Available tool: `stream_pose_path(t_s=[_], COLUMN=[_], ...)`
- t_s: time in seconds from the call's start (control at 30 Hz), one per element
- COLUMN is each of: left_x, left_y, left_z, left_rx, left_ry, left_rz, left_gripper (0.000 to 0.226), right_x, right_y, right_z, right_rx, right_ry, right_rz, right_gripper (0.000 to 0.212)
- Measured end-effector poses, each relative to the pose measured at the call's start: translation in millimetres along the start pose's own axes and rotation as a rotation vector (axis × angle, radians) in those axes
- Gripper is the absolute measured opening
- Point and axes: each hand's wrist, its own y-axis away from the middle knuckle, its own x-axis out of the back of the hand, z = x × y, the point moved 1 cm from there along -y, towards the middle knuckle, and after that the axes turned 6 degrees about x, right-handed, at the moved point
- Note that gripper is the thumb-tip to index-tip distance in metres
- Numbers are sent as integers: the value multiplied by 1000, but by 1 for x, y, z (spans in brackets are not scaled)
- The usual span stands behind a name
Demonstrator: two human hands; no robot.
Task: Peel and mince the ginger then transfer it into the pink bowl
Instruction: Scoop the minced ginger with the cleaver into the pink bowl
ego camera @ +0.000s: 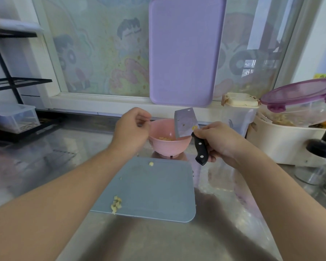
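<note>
The pink bowl [168, 146] stands on the steel counter just beyond the blue cutting board [154, 189] and holds some minced ginger [166, 138]. My right hand [216, 142] grips the black handle of a cleaver [185, 123], its blade tilted up over the bowl's right rim. My left hand [132, 129] hovers at the bowl's left rim with fingers curled and nothing visible in them. A small heap of minced ginger [116, 204] lies at the board's near left corner, and one bit [151, 163] lies near its far edge.
A purple board [186, 51] leans against the window behind the bowl. At the right stand a cream pot [282, 146], a lidded clear container [299, 104] and a glass bottle [320, 159]. A black rack [11, 83] with a clear box is at the left.
</note>
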Motion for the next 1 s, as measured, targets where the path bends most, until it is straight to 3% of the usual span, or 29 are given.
stream_pose_path(t_s=[0.1, 0.2, 0.3, 0.37, 0.47, 0.57, 0.77, 0.87, 1.0], left_x=[14, 12, 1, -3, -7, 0, 24, 11, -7], left_y=[19, 36, 47, 49, 49, 45, 6, -7, -15], left_z=[-16, -38, -48, -47, -46, -50, -11, 16, 8], left_rx=[143, 220, 132, 51, 11, 31, -4, -72, -104], left_ry=[-151, -373, -474, -494, -501, -523, -235, -64, -212], left_rz=[75, -182, -357, -368, -340, -289, 49, -94, -345], left_gripper=[9, 8, 19, 10, 7, 16, 7, 14, 24], right_x=[0, -1, -2, -2, -1, -1, 0, 2, 4], right_y=[0, 0, 0, 0, -2, -3, -6, -5, -5], right_z=[-2, -2, -1, 0, 2, 1, 3, 3, 4], right_rx=[14, 22, 16, 15, 16, 15, 30, 35, 39], right_ry=[-31, -28, -19, -14, -19, -21, -57, -60, -64], right_rz=[0, -6, -17, -15, -5, 1, 26, 38, 41], right_gripper=[24, 25, 28, 35, 41, 31, 23, 23, 22])
